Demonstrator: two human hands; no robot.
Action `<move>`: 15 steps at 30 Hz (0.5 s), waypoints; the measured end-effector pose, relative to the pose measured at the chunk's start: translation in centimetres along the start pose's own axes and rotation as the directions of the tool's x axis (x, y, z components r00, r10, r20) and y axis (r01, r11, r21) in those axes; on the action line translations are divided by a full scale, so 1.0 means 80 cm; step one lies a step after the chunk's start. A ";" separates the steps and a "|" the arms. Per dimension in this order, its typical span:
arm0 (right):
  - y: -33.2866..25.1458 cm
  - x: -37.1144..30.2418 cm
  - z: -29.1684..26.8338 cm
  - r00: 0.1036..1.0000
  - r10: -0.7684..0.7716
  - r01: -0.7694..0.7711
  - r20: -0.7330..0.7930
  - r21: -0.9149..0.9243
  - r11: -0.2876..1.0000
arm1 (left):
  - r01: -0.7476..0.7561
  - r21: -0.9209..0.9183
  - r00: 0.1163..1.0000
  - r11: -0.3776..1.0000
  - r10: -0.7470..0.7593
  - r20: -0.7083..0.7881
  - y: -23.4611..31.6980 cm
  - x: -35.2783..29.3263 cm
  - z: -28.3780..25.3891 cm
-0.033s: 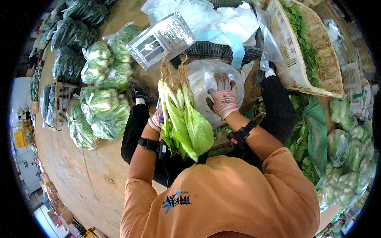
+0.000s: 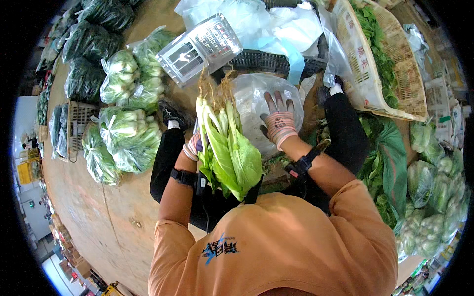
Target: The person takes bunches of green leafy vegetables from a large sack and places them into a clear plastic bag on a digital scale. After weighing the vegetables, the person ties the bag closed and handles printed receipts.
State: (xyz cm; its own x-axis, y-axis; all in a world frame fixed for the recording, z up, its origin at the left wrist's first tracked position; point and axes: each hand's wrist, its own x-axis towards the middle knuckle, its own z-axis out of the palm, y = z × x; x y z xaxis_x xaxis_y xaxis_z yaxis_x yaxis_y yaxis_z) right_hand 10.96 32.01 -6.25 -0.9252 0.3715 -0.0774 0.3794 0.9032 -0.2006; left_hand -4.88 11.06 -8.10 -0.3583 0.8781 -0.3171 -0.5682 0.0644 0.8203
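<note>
My left hand (image 2: 193,146), in a striped glove, is wrapped round a bunch of leafy greens (image 2: 232,157). The bunch has pale stems and long brown roots pointing away from me; its leaves hang toward my lap and hide most of my fingers. To its right, my right hand (image 2: 278,118), in a matching glove with grey fingertips, lies with fingers apart on a clear plastic bag (image 2: 248,93). A light, flat surface shows through the bag. Just beyond the greens stands a scale's keypad and display (image 2: 200,49), wrapped in clear plastic.
A black crate (image 2: 261,61) with plastic bags stands ahead. Bagged greens (image 2: 129,133) lie at left, near dark bags (image 2: 91,42). At right are a tilted pale basket (image 2: 368,74) of greens, a green mesh sack (image 2: 392,163) and more bagged vegetables (image 2: 429,217).
The bunch in my left hand has shifted slightly left. My right hand has moved a little on the bag, its fingers remaining apart.
</note>
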 end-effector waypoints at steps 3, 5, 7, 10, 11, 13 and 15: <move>0.023 0.003 -0.007 0.982 -0.032 0.091 0.185 -0.323 0.942 | -0.071 0.266 0.994 0.961 0.047 0.097 -0.006 0.022 -0.029; 0.060 0.021 0.010 0.978 -0.146 0.195 0.152 -0.390 0.900 | -0.109 0.396 0.988 0.912 0.053 0.148 -0.009 0.040 -0.044; 0.080 0.041 0.011 0.969 0.030 0.100 0.247 -0.499 0.861 | -0.099 0.474 0.989 0.875 0.033 0.146 -0.005 0.049 -0.050; 0.094 0.040 -0.051 0.924 0.262 -0.309 0.279 0.140 0.941 | 0.113 0.245 0.993 0.963 -0.119 0.012 0.045 0.052 0.028; 0.115 0.032 -0.028 0.973 0.230 -0.214 0.029 0.488 0.846 | 0.101 0.374 0.994 0.922 -0.107 -0.003 0.043 0.064 0.030; 0.136 0.020 0.005 0.929 0.317 -0.363 0.192 0.643 0.674 | 0.100 0.608 0.995 0.788 -0.088 -0.050 0.037 0.081 0.028; 0.097 0.011 -0.038 0.956 0.138 -0.159 0.261 0.059 0.986 | 0.164 0.704 0.986 0.691 -0.138 -0.095 0.046 0.080 0.047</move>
State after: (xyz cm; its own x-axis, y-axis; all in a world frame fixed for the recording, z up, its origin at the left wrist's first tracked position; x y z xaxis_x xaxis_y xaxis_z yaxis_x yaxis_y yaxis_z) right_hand 13.15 40.01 -4.95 -0.8328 0.4237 -0.3561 0.5204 0.8187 -0.2428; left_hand -6.48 18.67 -5.30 -0.3453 0.8119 -0.4707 0.0705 0.5225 0.8497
